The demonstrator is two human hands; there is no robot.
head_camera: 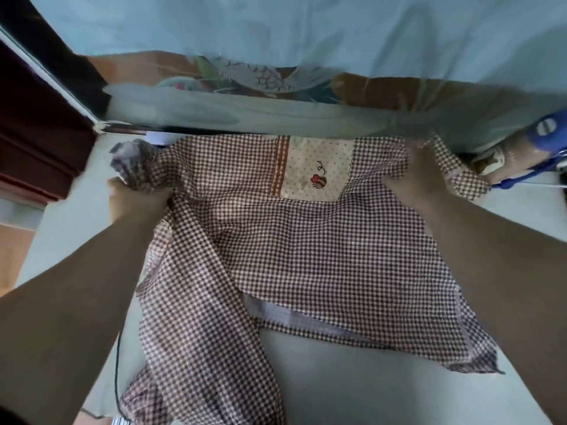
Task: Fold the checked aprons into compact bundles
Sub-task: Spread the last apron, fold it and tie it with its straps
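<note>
The checked apron (pixel 306 256), in brown and white gingham, lies spread across the middle of a pale table (pixel 352 388). Its far edge sits at 12 o'clock and a loose, rumpled fold trails down toward 7 o'clock. On its upper middle, toward 12 o'clock, is a cream dotted patch (pixel 319 167) with a small red embroidered motif, and a brown stitched band (pixel 280 164) touches the patch's left side.

The left hand (pixel 138 197), at 9 o'clock, has its fingers curled around a bunched corner of the apron, with the wad of cloth sticking up above the fist. The right hand (pixel 420 176), at 2 o'clock, grips the apron's opposite upper edge, the fabric gathered under its fingers.

A blue plastic tool (pixel 549 133), too blurred to name, lies at 3 o'clock just beyond the apron's right corner. Light blue cloth (pixel 306 26) fills the view at 12 o'clock.
</note>
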